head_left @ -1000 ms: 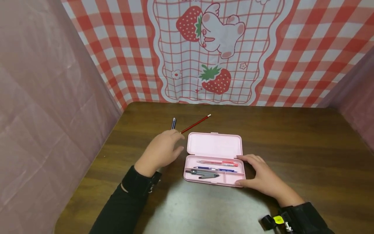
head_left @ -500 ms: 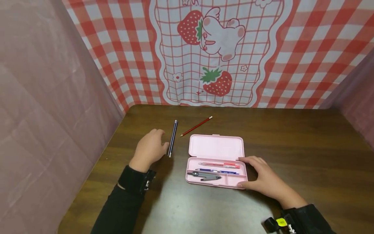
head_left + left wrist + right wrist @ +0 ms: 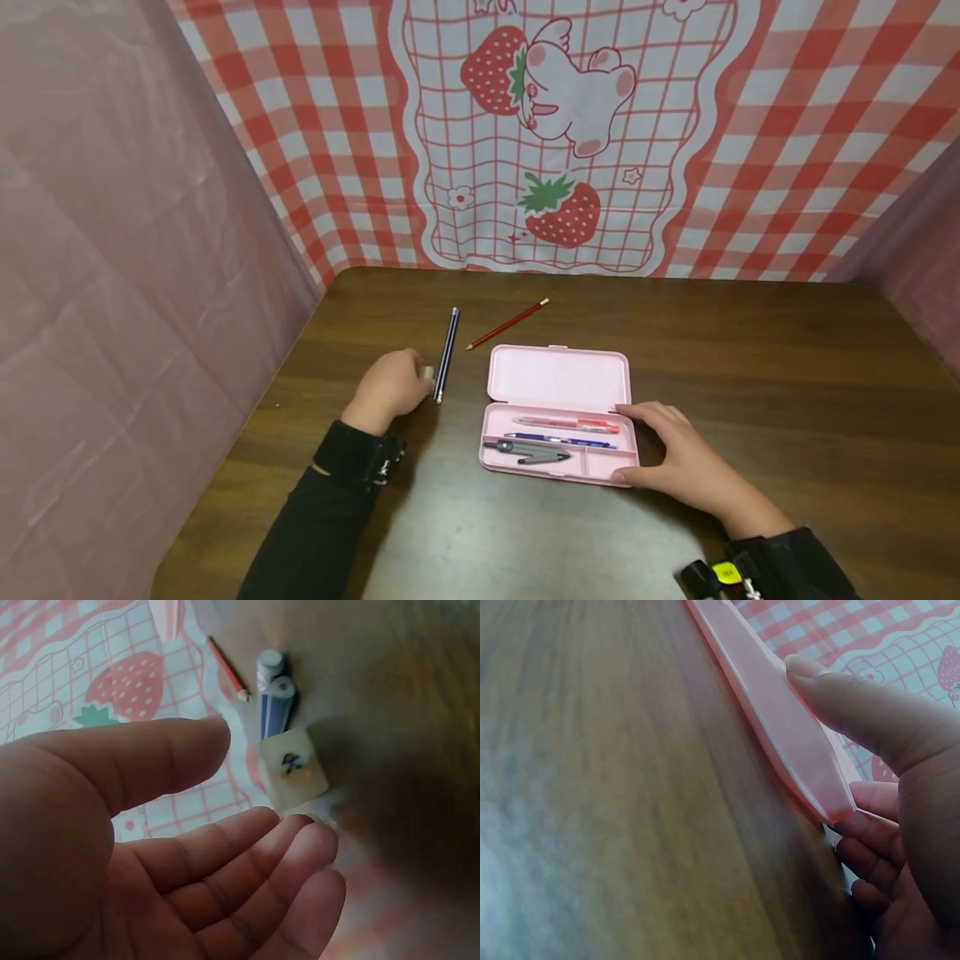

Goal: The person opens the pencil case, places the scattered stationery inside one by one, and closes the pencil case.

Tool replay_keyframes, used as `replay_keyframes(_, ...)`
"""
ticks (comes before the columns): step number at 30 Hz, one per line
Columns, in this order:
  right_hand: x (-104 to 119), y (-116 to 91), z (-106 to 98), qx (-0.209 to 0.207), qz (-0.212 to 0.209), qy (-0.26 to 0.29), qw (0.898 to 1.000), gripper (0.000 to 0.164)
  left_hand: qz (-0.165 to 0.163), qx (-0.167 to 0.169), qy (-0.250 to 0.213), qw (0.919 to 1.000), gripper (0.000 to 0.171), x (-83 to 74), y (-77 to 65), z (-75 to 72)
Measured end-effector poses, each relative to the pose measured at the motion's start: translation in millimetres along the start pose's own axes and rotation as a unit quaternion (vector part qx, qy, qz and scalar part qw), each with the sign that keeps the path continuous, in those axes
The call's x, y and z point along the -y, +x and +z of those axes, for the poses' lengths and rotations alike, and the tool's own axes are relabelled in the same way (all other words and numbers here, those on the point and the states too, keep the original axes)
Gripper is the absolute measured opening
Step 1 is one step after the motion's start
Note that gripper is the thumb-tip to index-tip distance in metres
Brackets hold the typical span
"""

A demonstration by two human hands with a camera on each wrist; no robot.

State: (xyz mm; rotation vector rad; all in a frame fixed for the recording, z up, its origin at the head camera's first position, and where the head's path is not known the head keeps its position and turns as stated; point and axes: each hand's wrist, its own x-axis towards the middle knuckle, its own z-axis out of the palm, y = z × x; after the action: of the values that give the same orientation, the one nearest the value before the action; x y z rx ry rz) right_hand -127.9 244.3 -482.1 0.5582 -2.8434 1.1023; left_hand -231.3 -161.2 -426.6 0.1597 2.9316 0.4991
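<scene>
My left hand (image 3: pixel 388 390) is low over the table, thumb and fingers parted around a small pale eraser (image 3: pixel 295 770) with a dark printed mark. In the left wrist view the thumb is apart from the eraser; the fingertips lie close to its edge, and contact is unclear. Two dark blue striped pencils (image 3: pixel 447 354) lie side by side just right of that hand. My right hand (image 3: pixel 678 450) holds the right end of an opened pink pencil case (image 3: pixel 558 375) between thumb and fingers. Inside it are a red pen (image 3: pixel 567 424), a blue pen (image 3: pixel 561 440) and a grey compass (image 3: pixel 527 452).
A red pencil (image 3: pixel 507 324) lies slantwise behind the case on the brown wooden table (image 3: pixel 765 358). A red-checked strawberry cloth (image 3: pixel 345 125) hangs at the table's back edge. Pink drapes (image 3: pixel 135 275) flank the sides.
My left hand has moved left and nearer from above the blue pencils, leaving them in full view. The eraser now shows at its fingertips. The right hand stays on the case.
</scene>
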Motion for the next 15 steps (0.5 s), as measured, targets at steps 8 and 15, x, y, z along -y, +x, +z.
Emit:
replay_keyframes(8, -0.7, 0.2, -0.4, 0.004, 0.002, 0.0, 1.0, 0.088, 0.011, -0.017, 0.01, 0.9997, 0.023, -0.1, 2.1, 5.2)
replay_keyframes(15, 0.1, -0.1, -1.1, 0.008, 0.013, 0.0, 1.0, 0.089, -0.004, -0.011, 0.002, 0.9999, 0.03, -0.7, 2.5, 5.9)
